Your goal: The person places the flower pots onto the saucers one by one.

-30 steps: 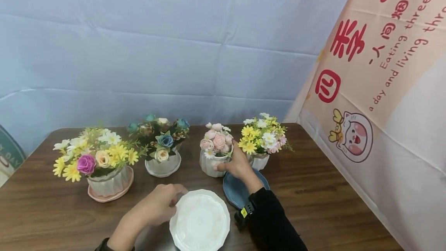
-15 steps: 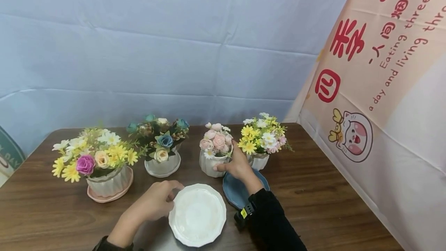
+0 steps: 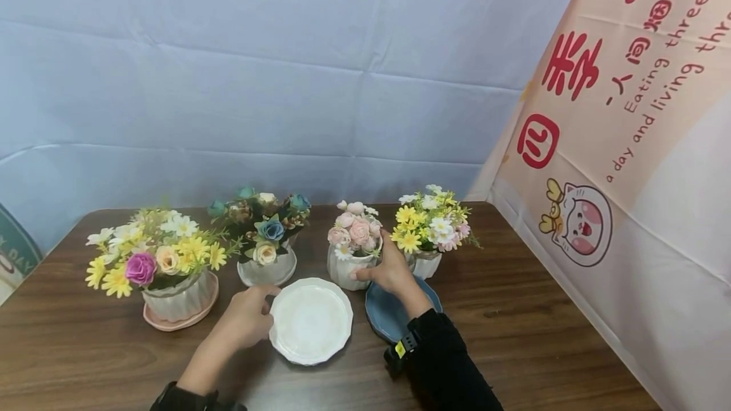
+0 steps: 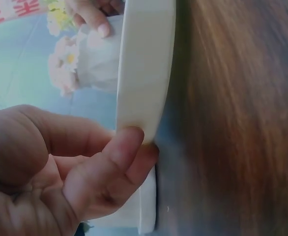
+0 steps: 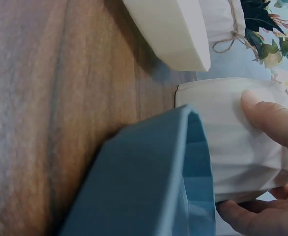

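Gripping the left rim of the white saucer (image 3: 311, 320), the left hand (image 3: 245, 319) had thumb and fingers curled on its edge; saucer sat flat on the bench (image 3: 542, 335), near-centre, just in front of the pink-flower pot (image 3: 345, 269). Right hand (image 3: 391, 269) clamped round that white ribbed pot, thumb on its front, fingers on the right side. Blue saucer (image 3: 381, 316) lay just right of the white one, under the right wrist, touching the pot's base in the right wrist view. Yellow-flower pot (image 3: 427, 264) stood just right of the held pot. Blue-rose pot (image 3: 267, 269) stood far-left of the white saucer; mixed-flower pot on a pink saucer (image 3: 179, 322) sat far left.
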A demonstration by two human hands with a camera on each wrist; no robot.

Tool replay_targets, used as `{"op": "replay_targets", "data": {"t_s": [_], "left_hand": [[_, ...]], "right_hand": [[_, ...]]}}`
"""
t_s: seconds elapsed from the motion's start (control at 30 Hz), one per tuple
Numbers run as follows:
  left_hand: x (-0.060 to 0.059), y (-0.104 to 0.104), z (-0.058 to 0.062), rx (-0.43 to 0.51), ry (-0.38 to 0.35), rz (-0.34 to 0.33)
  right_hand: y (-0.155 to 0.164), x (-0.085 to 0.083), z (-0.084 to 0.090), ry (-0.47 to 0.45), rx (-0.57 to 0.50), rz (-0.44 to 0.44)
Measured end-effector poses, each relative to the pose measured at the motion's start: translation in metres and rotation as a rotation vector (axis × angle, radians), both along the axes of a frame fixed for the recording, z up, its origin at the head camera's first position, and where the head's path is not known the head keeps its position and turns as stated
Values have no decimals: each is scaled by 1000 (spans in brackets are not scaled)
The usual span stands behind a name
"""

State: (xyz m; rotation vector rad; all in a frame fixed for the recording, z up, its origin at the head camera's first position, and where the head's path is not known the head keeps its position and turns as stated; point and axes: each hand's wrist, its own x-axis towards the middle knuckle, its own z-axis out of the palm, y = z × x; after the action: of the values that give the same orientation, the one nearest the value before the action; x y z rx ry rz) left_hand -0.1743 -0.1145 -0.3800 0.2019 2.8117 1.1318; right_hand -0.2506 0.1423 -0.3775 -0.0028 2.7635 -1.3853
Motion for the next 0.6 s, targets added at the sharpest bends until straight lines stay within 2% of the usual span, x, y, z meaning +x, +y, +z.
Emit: {"op": "replay_targets", "data": {"t_s": [0.33, 0.6], "left_hand": [[-3, 4, -5, -7, 0, 67], [-4, 4, -10, -56, 35, 80]], "right_hand": [[1, -2, -1, 13, -13, 9], [3, -2, -1, -4, -42, 42]]}}
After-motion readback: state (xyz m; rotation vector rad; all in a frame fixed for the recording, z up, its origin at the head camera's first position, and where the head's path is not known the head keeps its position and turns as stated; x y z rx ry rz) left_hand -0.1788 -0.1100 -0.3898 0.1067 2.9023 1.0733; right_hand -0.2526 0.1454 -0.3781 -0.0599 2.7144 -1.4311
